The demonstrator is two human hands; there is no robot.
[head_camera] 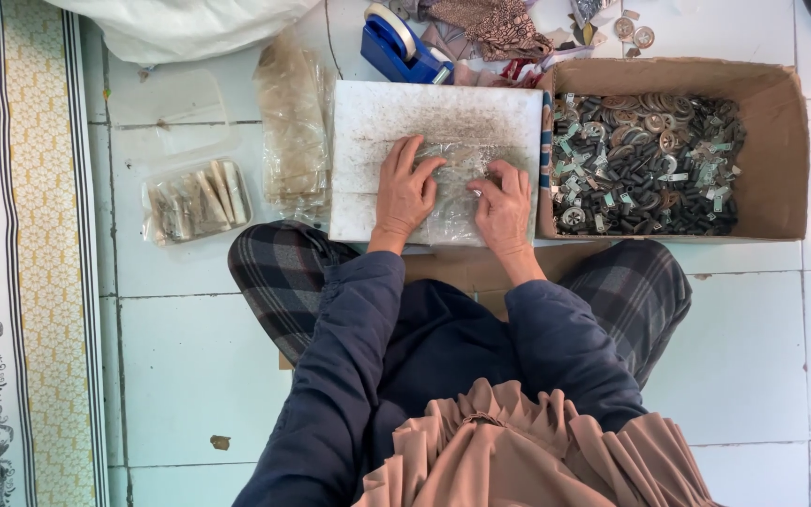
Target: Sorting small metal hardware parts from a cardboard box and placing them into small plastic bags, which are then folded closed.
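A clear plastic bag (pixel 455 192) lies on a white, stained board (pixel 434 117) in front of my crossed legs. My left hand (pixel 404 192) rests flat on the bag's left side, fingers spread. My right hand (pixel 504 207) presses on the bag's right side with fingers bent. Whether either hand pinches the plastic is hard to tell. Just right of the board stands an open cardboard box (pixel 786 150) filled with several small dark and silvery metal parts (pixel 645 164).
A blue tape dispenser (pixel 401 47) sits behind the board. A stack of clear bags (pixel 293 131) and a filled clear packet (pixel 194 202) lie on the tiled floor to the left. A patterned mat (pixel 30 253) runs along the left edge. A white sack (pixel 180 28) sits at top left.
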